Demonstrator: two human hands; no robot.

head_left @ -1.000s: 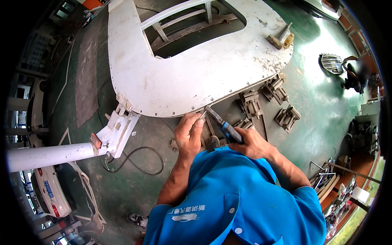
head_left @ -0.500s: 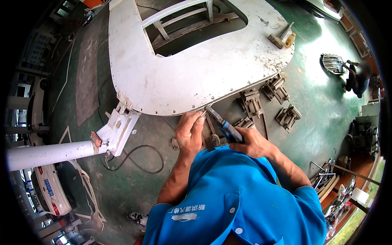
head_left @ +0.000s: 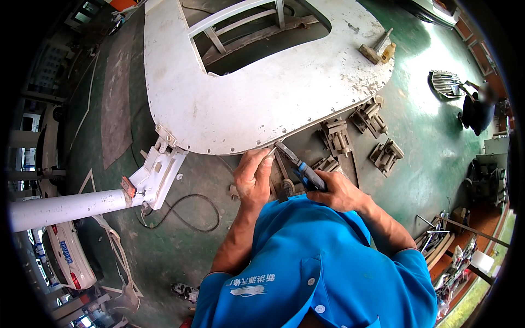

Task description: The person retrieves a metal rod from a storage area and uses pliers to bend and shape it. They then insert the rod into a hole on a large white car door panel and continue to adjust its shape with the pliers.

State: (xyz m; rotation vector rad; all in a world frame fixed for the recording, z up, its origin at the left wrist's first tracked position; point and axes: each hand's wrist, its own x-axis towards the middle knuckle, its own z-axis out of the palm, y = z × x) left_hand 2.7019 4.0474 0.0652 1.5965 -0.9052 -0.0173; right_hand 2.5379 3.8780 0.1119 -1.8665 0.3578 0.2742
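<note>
My right hand (head_left: 338, 191) is closed around the blue-and-black handles of a pair of pliers (head_left: 310, 176). Their long metal jaws slant up and left to the near edge of a large white metal platform (head_left: 219, 109). There the tips meet a small thin piece (head_left: 272, 151) pinched between the fingertips of my left hand (head_left: 252, 176). Its exact kind is too small to make out. My left fingers sit just below the platform rim, which has a row of small holes along it.
A hammer (head_left: 371, 53) and a small yellowish bottle (head_left: 388, 53) rest on the platform's right corner. Several metal clamps (head_left: 336, 138) lie beyond my right hand. A white post arm (head_left: 71, 209) and a looped cable (head_left: 217, 213) are at left. A person (head_left: 477, 109) crouches by a grille (head_left: 445, 85).
Both my hands and the pliers stay in practically the same place. The person at the far right has shifted posture slightly.
</note>
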